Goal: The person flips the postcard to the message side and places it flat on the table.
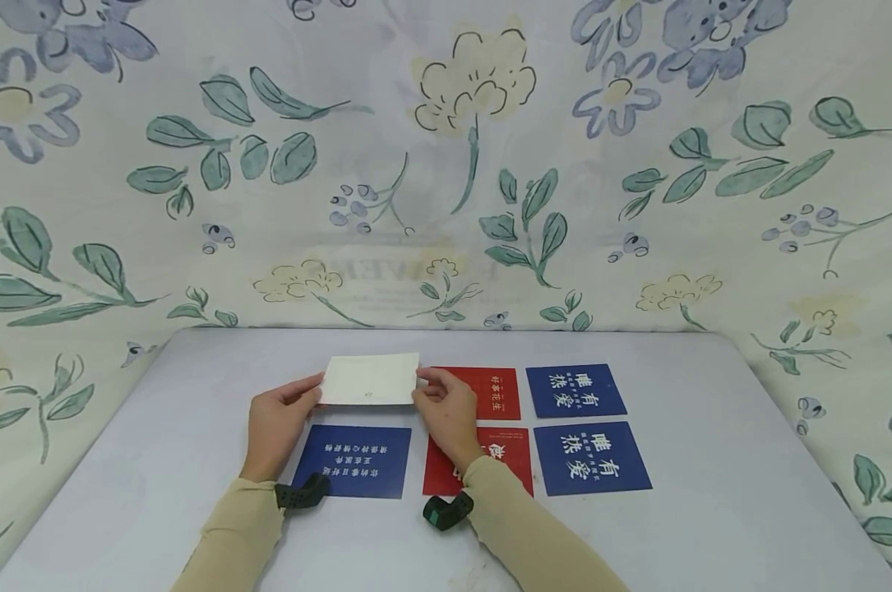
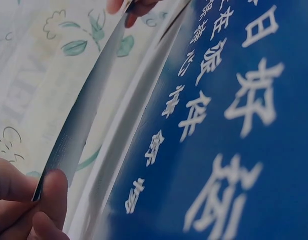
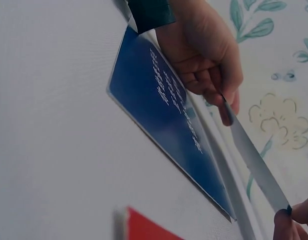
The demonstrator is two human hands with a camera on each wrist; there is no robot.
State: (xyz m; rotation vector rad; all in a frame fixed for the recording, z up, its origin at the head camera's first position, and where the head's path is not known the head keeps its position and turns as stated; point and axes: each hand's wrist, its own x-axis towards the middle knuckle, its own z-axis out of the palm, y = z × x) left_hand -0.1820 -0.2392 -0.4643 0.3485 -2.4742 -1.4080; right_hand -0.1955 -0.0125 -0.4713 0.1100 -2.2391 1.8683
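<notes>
Both hands hold a white card [image 1: 370,380] above the far left part of the table, its pale face up. My left hand [image 1: 279,423] pinches its left edge between thumb and fingers; my right hand [image 1: 449,415] pinches the right edge. The left wrist view shows the card nearly edge-on, its underside shaded. Nearer than the held card, a blue card [image 1: 360,485] with white writing lies flat on the table. Beneath the right hand and wrist, a red card [image 1: 515,464] is partly hidden. Another red card [image 1: 501,395] lies behind it, also partly covered.
Two blue cards with large white characters lie at the right, one farther [image 1: 575,407] and one nearer [image 1: 589,481]. The pale table [image 1: 712,526] ends at a flower-patterned cloth [image 1: 386,296] behind. Each wrist wears a dark band [image 1: 301,493].
</notes>
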